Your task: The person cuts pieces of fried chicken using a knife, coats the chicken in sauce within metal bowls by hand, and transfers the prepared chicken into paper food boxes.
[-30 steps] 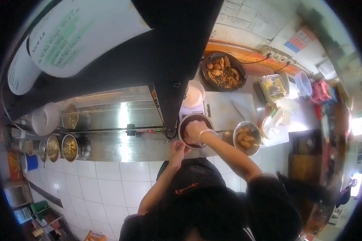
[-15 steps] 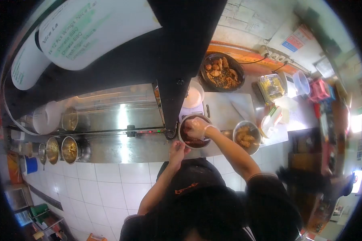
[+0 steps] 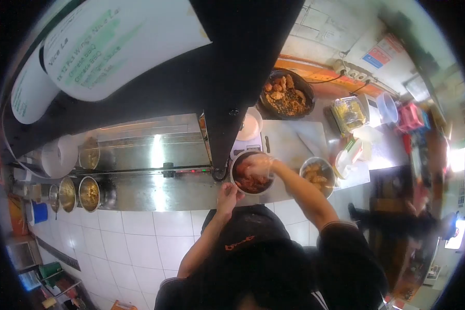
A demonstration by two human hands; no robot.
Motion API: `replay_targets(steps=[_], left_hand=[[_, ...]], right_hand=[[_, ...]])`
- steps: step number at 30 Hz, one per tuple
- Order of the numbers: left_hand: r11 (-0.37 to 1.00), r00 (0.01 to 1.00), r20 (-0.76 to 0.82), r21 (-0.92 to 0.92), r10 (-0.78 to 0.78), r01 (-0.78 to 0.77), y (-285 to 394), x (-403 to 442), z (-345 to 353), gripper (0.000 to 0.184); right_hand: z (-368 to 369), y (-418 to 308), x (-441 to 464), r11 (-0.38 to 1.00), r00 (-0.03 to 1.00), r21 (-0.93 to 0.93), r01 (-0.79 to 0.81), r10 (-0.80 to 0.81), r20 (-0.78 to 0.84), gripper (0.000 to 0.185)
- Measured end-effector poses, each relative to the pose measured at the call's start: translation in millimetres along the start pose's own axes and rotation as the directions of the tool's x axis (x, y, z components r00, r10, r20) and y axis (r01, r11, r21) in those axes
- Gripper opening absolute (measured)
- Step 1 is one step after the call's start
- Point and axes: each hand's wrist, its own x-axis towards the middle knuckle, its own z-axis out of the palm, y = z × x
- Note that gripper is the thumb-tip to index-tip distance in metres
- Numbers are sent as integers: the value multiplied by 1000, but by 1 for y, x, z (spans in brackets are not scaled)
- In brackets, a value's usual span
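Observation:
A metal bowl [image 3: 271, 187] stands at the counter's front edge with dark red, sauced pieces [image 3: 250, 181] in it. My left hand [image 3: 227, 197] is closed on the bowl's left rim. Over the bowl's right side, my right hand [image 3: 258, 166] reaches in among the pieces; it wears a clear glove, and its fingers are blurred by motion. Just to the right, a second metal bowl [image 3: 318, 175] holds golden fried pieces.
Behind the bowls lie a white cutting board [image 3: 294, 139] and a black pan [image 3: 287, 95] of fried food. A black post [image 3: 227, 124] rises close on the left. Metal bowls [image 3: 89, 194] stand far left. Another person [image 3: 408, 219] is at the right.
My right hand has lifted and shifted slightly right within the bowl, so more red pieces show. My left hand stays at the rim. The other person has come further into view at the right.

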Motion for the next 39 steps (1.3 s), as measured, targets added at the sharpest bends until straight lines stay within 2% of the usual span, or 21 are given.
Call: replay_targets(steps=[3, 4, 6, 7, 9, 10, 12, 16, 18, 20, 21, 22, 23, 24, 25, 26, 28, 30, 32, 36, 39], left_hand=[[999, 1000, 16, -36, 13, -12, -2, 2, 0, 12], [1000, 1000, 12, -19, -1, 1, -2, 2, 1, 12], [1000, 1000, 1, -4, -12, 12, -2, 5, -1, 13], [1000, 1000, 20, -8, -6, 7, -3, 7, -2, 13], [1000, 999, 43, -6, -10, 10, -7, 7, -3, 13], [1000, 1000, 20, 13, -17, 17, -8, 7, -2, 14], [999, 1000, 1, 36, -15, 15, -6, 10, -1, 14], [999, 1000, -9, 44, -25, 26, -9, 8, -4, 14], [997, 998, 36, 56, -50, 48, -11, 8, -6, 13], [999, 999, 52, 35, -18, 16, -18, 10, -11, 15], [998, 996, 70, 0, -59, 59, -18, 10, -12, 23], [998, 989, 136, 37, -59, 55, -19, 17, -16, 26], [997, 998, -21, 43, -61, 62, -28, 22, -16, 27], [992, 985, 136, 69, -110, 101, -2, 13, -5, 28], [987, 986, 76, 67, -150, 145, -3, 18, -3, 30], [993, 996, 72, 111, -51, 43, 4, 5, 12, 31], [969, 996, 14, 235, -85, 80, -24, 48, -19, 27], [953, 993, -39, 288, 115, -99, -56, 89, -43, 27], [931, 980, 89, 309, 177, -196, -67, 119, -74, 26], [885, 932, 298, 351, 204, -306, -51, 112, -38, 22], [840, 903, 381, 408, 200, -358, 9, 46, 18, 19]], right_hand=[[-11, 5, -2, 985, 982, 17, -172, 171, 75, 41], [-8, 2, -3, 985, 983, 16, -170, 169, 77, 41], [-2, -6, -7, 956, 959, -154, -252, 225, -173, 36], [4, -8, -8, 956, 960, -153, -250, 224, -169, 36], [13, -9, -14, 967, 920, -83, -242, 202, -336, 28], [16, -4, -15, 966, 917, -77, -247, 208, -340, 28], [15, 1, -14, 923, 946, -278, -267, 196, -258, 24], [10, -2, -19, 922, 942, -262, -285, 220, -252, 19], [14, -4, -22, 954, 943, -176, -242, 188, -275, 20], [28, 22, -12, 975, 978, -175, -139, 106, -182, 18], [19, 9, -20, 982, 980, -128, -136, 115, -160, 21], [27, 17, -15, 969, 973, -174, -178, 146, -181, 23], [35, 25, -12, 951, 963, -218, -220, 177, -201, 26], [33, 16, -13, 944, 956, -224, -242, 193, -222, 27], [31, 4, -23, 941, 943, -214, -260, 200, -267, 27], [31, -5, -30, 939, 931, -208, -272, 203, -304, 27], [36, -17, -46, 933, 901, -184, -309, 226, -369, 28], [40, -27, -58, 928, 878, -167, -333, 240, -414, 29], [43, -36, -69, 930, 857, -142, -340, 244, -454, 30], [47, -45, -106, 945, 776, -21, -326, 254, -577, 33], [31, -55, -157, 978, 604, 163, -130, 209, -770, 37]])
